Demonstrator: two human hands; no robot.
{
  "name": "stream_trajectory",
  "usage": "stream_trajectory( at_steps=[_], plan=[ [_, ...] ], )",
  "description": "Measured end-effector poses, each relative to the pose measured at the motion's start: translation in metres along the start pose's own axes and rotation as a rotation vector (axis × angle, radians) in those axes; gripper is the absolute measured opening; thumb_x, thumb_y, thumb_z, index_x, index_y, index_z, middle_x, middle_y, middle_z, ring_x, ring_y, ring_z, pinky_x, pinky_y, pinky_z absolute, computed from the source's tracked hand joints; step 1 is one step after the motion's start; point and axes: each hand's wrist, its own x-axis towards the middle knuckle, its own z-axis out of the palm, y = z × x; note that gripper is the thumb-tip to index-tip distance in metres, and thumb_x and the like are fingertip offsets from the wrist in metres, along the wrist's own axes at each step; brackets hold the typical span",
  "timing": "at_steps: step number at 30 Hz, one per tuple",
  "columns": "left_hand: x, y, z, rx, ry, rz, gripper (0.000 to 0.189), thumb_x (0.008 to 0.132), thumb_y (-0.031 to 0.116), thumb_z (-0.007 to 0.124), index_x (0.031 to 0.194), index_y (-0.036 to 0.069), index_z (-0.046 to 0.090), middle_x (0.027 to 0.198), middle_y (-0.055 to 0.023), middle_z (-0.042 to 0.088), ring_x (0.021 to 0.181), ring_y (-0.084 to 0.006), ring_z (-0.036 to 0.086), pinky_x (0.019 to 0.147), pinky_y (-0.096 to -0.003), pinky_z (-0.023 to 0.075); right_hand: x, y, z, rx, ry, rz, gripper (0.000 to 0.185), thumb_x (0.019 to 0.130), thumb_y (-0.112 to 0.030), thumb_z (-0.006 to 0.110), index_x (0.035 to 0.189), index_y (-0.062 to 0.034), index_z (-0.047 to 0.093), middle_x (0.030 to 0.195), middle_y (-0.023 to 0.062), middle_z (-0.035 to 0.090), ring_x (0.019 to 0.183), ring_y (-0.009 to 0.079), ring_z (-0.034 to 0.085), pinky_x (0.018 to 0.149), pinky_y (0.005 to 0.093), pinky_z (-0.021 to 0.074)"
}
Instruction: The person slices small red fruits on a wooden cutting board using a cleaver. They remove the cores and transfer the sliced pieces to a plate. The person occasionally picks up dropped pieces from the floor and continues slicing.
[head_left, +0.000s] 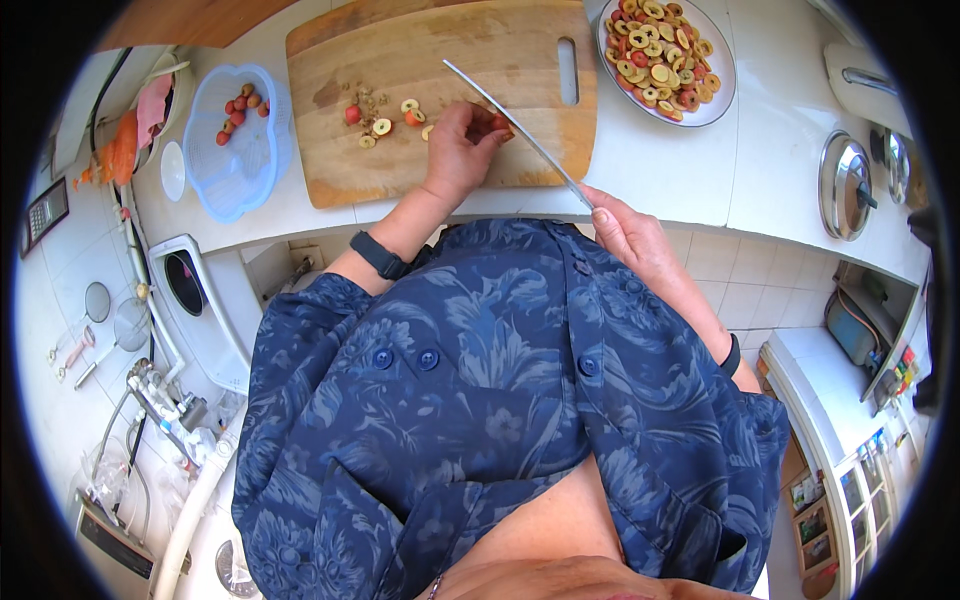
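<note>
My left hand (459, 146) is above the wooden cutting board (480, 45), its fingertips pinched on a small red fruit (501, 124), mostly hidden by the fingers and the blade. In my right hand (634, 234), at the counter's edge, is the handle end of a long knife (517, 129). Its blade slants up and left across the board, beside the left fingertips. Left of that hand, cut fruit pieces (382, 126) with pale flesh lie on the board, along with a red fruit (352, 114) and small brownish scraps (366, 99).
A white plate (718, 101) heaped with sliced fruit rings (652, 56) stands right of the board. On the left, a light-blue plastic basket (202, 161) holds several small red fruits (238, 112). A metal pot lid (846, 186) lies at the right.
</note>
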Motion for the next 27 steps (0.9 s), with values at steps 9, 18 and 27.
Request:
stream_trajectory(
  at_steps=[9,18,27],
  plan=[
    [-0.005,0.008,0.004,0.174,-0.027,0.102,0.023,0.076,-0.002,0.074,0.09,0.001,0.056,0.081,-0.0065,0.062,0.069,-0.014,0.063,0.064,-0.026,0.0532,0.043,-0.01,0.004,-0.004,-0.049,-0.012,0.041,0.102,-0.03,0.044,0.124,0.0003,0.06,0.093,0.026,0.067,0.086,0.0386,0.067,0.077,0.041,0.0515],
    [-0.01,0.023,-0.007,0.165,-0.068,0.081,0.018,0.08,-0.005,0.067,0.094,0.001,0.057,0.089,-0.0077,0.058,0.076,-0.0148,0.063,0.067,-0.0267,0.0544,0.036,-0.012,0.0,0.272,-0.052,0.183,0.045,0.104,-0.037,0.041,0.132,-0.0053,0.056,0.062,0.0024,0.048,0.059,0.0125,0.049,0.059,0.0287,0.0453],
    [-0.007,0.025,-0.009,0.212,-0.05,0.145,0.02,0.08,-0.004,0.068,0.097,0.001,0.059,0.091,-0.0089,0.06,0.076,-0.0162,0.065,0.068,-0.0268,0.0561,0.018,-0.016,-0.003,0.241,-0.049,0.089,0.044,0.104,-0.034,0.042,0.132,-0.0019,0.055,0.066,0.0039,0.052,0.062,0.0131,0.053,0.062,0.0291,0.0476]
  ],
)
